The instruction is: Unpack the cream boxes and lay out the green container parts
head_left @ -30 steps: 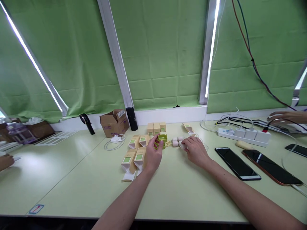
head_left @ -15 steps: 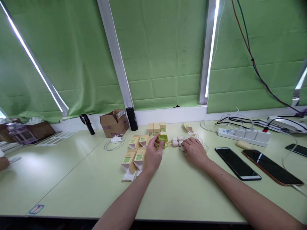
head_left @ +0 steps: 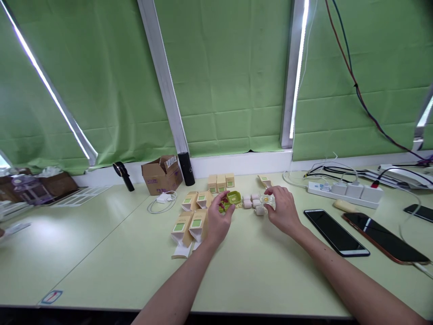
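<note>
Fingertips of your left hand [head_left: 219, 220] close on the near edge of a small green case [head_left: 233, 197], which sits open on the table [head_left: 135, 253] just beyond your thumb. Your right hand [head_left: 284, 211] pinches a clear packet [head_left: 269, 200] with a yellow spot. You hold the packet at your fingertips, just right of the pale blocks [head_left: 252, 201] that lie between your two hands. Tan cartons [head_left: 189, 221] lie just beside your left hand's outer side. Two phones [head_left: 334, 232] rest near your right wrist, with a power strip [head_left: 345, 189] beyond them.
</note>
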The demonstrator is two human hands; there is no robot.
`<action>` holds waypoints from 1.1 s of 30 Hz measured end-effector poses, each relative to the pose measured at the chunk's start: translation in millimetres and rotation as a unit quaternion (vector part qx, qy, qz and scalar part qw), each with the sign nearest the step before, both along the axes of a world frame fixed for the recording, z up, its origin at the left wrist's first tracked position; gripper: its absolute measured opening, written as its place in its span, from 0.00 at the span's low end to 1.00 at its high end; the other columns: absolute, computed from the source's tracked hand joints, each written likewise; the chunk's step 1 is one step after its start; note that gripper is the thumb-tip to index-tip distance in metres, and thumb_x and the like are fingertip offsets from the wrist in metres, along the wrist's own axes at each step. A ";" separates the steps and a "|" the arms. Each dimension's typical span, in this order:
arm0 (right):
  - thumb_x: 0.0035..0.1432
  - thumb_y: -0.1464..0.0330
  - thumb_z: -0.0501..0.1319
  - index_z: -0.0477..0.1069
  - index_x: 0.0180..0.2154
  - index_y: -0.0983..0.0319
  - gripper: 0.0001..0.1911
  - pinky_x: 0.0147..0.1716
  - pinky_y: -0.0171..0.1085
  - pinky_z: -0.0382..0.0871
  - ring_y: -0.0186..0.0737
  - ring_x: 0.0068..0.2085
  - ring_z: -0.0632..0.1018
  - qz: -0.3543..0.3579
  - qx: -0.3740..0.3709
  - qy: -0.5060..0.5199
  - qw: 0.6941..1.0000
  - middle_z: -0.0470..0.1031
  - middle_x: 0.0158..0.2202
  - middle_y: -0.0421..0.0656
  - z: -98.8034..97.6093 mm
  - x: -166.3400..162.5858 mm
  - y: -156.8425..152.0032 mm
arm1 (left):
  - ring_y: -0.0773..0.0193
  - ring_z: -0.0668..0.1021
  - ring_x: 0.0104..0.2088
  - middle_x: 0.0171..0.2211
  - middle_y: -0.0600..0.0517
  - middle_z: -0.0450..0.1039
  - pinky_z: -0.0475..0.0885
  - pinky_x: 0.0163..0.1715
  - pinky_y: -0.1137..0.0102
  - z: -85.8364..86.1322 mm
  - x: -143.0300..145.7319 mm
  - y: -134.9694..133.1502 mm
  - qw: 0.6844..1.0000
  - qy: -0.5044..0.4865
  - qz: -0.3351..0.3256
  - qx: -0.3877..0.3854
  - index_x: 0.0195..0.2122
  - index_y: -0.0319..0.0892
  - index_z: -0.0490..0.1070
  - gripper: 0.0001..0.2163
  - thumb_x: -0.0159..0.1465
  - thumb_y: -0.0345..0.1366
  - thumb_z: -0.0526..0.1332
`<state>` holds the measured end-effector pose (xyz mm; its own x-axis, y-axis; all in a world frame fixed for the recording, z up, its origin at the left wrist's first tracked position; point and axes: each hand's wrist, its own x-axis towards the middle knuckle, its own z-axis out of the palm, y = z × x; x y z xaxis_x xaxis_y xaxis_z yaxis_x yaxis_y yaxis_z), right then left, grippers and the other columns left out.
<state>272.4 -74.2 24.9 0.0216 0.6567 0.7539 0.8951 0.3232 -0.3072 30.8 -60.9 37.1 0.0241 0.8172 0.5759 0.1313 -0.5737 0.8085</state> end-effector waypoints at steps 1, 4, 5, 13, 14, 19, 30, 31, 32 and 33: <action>0.55 0.72 0.61 0.66 0.44 0.57 0.14 0.45 0.47 0.64 0.53 0.48 0.73 0.006 -0.001 0.001 1.000 0.75 0.45 0.47 0.6 -2.0 -0.9 | 0.59 0.77 0.46 0.50 0.46 0.77 0.70 0.44 0.67 0.3 0.3 -0.3 1.000 -0.001 -0.001 0.003 0.56 0.43 0.72 0.20 0.62 0.36 0.67; 0.55 0.73 0.60 0.66 0.44 0.57 0.14 0.48 0.47 0.64 0.53 0.50 0.72 0.028 -0.007 0.005 1.000 0.75 0.46 0.47 3.9 -11.6 -5.5 | 0.59 0.77 0.46 0.50 0.46 0.77 0.70 0.44 0.66 2.0 1.2 -2.0 1.000 -0.001 -0.002 0.006 0.54 0.43 0.72 0.20 0.61 0.35 0.68; 0.55 0.73 0.60 0.66 0.45 0.57 0.15 0.49 0.48 0.64 0.54 0.51 0.73 0.041 -0.007 0.004 0.999 0.75 0.47 0.47 5.5 -16.0 -7.6 | 0.59 0.77 0.45 0.50 0.46 0.78 0.70 0.43 0.66 2.8 1.6 -2.8 1.000 -0.001 -0.004 0.005 0.54 0.43 0.72 0.20 0.61 0.35 0.68; 0.59 0.72 0.61 0.62 0.55 0.56 0.23 0.56 0.53 0.63 0.56 0.58 0.71 0.163 0.027 0.025 0.986 0.74 0.54 0.49 18.8 -63.7 -18.1 | 0.55 0.79 0.50 0.51 0.42 0.78 0.75 0.49 0.62 5.9 4.7 -8.4 0.997 -0.045 -0.054 -0.004 0.54 0.43 0.71 0.20 0.62 0.40 0.69; 0.59 0.72 0.61 0.62 0.56 0.56 0.23 0.57 0.54 0.64 0.56 0.58 0.71 0.167 0.034 0.040 0.985 0.74 0.55 0.49 20.0 -68.4 -17.8 | 0.54 0.80 0.51 0.52 0.42 0.78 0.75 0.49 0.62 6.2 4.9 -8.6 0.996 -0.057 -0.064 -0.011 0.54 0.43 0.70 0.20 0.62 0.41 0.69; 0.60 0.69 0.62 0.61 0.57 0.56 0.24 0.56 0.56 0.66 0.57 0.59 0.70 0.172 0.061 0.091 0.979 0.71 0.55 0.51 17.4 -81.7 -14.6 | 0.54 0.82 0.49 0.48 0.41 0.80 0.77 0.47 0.63 7.1 6.8 -7.6 0.985 -0.098 -0.125 -0.066 0.52 0.41 0.70 0.23 0.63 0.49 0.69; 0.61 0.71 0.59 0.61 0.54 0.56 0.20 0.47 0.54 0.75 0.55 0.56 0.69 0.166 0.036 0.157 0.973 0.68 0.54 0.51 6.4 -81.5 -16.2 | 0.55 0.83 0.37 0.34 0.42 0.81 0.76 0.39 0.63 -2.5 18.8 -3.3 0.964 -0.082 -0.215 -0.136 0.35 0.38 0.76 0.26 0.64 0.61 0.62; 0.60 0.71 0.59 0.61 0.54 0.56 0.21 0.46 0.54 0.75 0.55 0.56 0.69 0.167 0.033 0.157 0.973 0.67 0.54 0.51 6.5 -81.0 -16.7 | 0.54 0.83 0.37 0.33 0.42 0.81 0.76 0.39 0.64 -2.6 19.2 -3.7 0.962 -0.082 -0.221 -0.141 0.34 0.38 0.76 0.26 0.64 0.61 0.62; 0.60 0.71 0.59 0.61 0.54 0.56 0.21 0.47 0.55 0.75 0.55 0.56 0.69 0.166 0.032 0.155 0.973 0.67 0.54 0.51 6.6 -80.5 -17.1 | 0.53 0.83 0.38 0.32 0.43 0.80 0.75 0.38 0.64 -2.5 19.5 -4.2 0.960 -0.082 -0.225 -0.145 0.34 0.38 0.75 0.27 0.64 0.62 0.61; 0.60 0.71 0.59 0.61 0.54 0.56 0.21 0.48 0.56 0.75 0.56 0.56 0.69 0.165 0.032 0.152 0.974 0.67 0.54 0.51 6.6 -80.0 -17.6 | 0.53 0.83 0.38 0.32 0.43 0.80 0.75 0.37 0.64 -2.4 19.6 -4.6 0.959 -0.082 -0.227 -0.148 0.33 0.38 0.75 0.27 0.64 0.62 0.61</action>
<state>192.5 -91.8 31.5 0.0469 0.6169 0.7856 0.6101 0.6051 -0.5115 50.4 -65.5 34.7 0.3463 0.8720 0.3460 -0.2200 -0.2830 0.9335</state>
